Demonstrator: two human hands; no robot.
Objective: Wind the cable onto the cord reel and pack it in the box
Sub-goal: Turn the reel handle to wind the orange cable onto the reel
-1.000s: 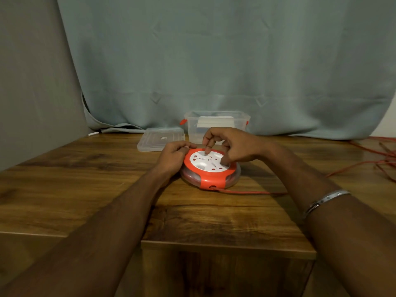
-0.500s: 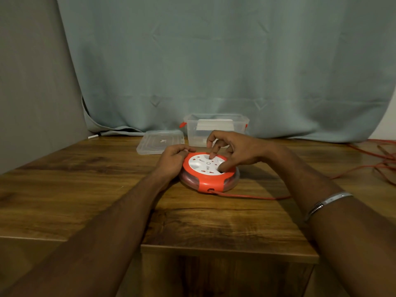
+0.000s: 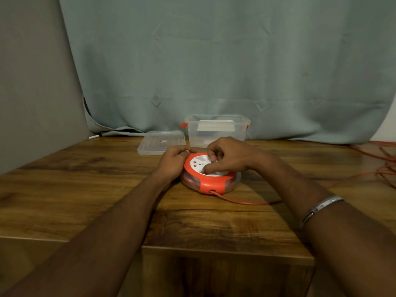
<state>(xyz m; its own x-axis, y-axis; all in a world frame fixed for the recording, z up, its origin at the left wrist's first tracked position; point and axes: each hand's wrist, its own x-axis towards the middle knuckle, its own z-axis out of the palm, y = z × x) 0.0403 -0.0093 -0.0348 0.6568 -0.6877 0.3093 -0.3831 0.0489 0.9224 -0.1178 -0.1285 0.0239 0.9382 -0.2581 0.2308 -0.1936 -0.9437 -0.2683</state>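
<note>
A round orange and white cord reel (image 3: pixel 211 183) lies flat on the wooden table (image 3: pixel 107 189). My left hand (image 3: pixel 173 161) grips its left rim. My right hand (image 3: pixel 230 156) rests on the white socket face with thumb and fingertips pressed into it. An orange cable (image 3: pixel 246 202) leaves the reel's front opening, passes under my right forearm and runs to a loose tangle (image 3: pixel 383 166) at the table's right edge. Behind the reel stands a clear plastic box (image 3: pixel 216 129) with orange latches, open on top, with a white object inside.
The box's clear lid (image 3: pixel 161 142) lies flat to the left of the box. A pale blue-grey curtain (image 3: pixel 214 61) hangs behind the table. A grey wall is on the left. The table's front edge is stepped near me.
My right hand has turned on the reel's white face, fingers curling further round. The cable on the table has shifted slightly. My left hand keeps holding the rim.
</note>
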